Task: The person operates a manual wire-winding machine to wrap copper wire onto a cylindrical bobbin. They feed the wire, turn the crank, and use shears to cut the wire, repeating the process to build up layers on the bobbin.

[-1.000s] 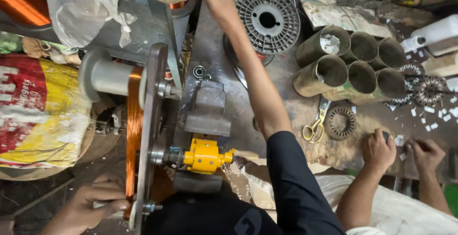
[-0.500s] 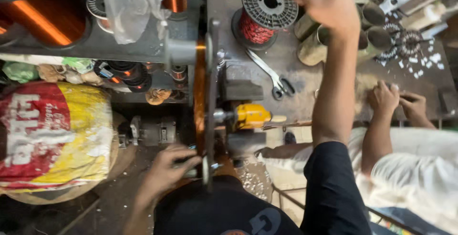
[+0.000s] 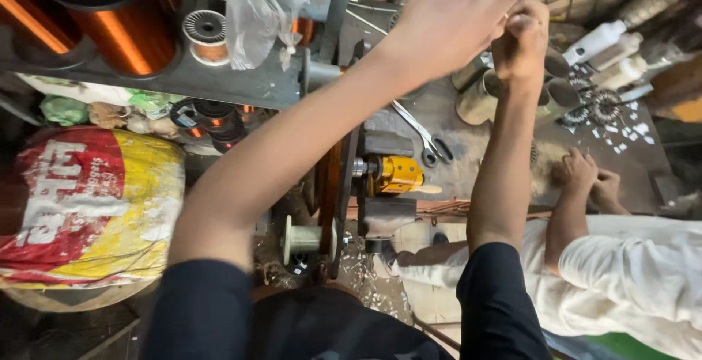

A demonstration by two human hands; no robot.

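Above the winding machine (image 3: 380,177), both hands meet near the top of the view. The right hand (image 3: 521,35) is closed in a fist, as if it pinches something thin, but what it holds is too small to see. The left hand (image 3: 457,13) is open, fingers stretched flat, just beside the fist and partly blurred. Whether the two hands touch, I cannot tell.

If a fine wire is between them, it is better to keep it lightly tight and straight toward the machine, without a kink, and to keep the sleeves away from the turning parts.

Below the hands stands the machine with its yellow part (image 3: 395,173) and a small empty bobbin (image 3: 303,239) near the bottom. A pair of pliers (image 3: 420,137) lies on the counter (image 3: 468,163) just beside it, and grey tubes (image 3: 482,100) stand near the right forearm. On the shelf (image 3: 168,78) at the left are big spools of copper wire (image 3: 117,27) and a plastic bag (image 3: 256,16). A red and yellow sack (image 3: 88,206) lies lower on the left. At the right another person (image 3: 636,272) in white works with both hands on the counter.
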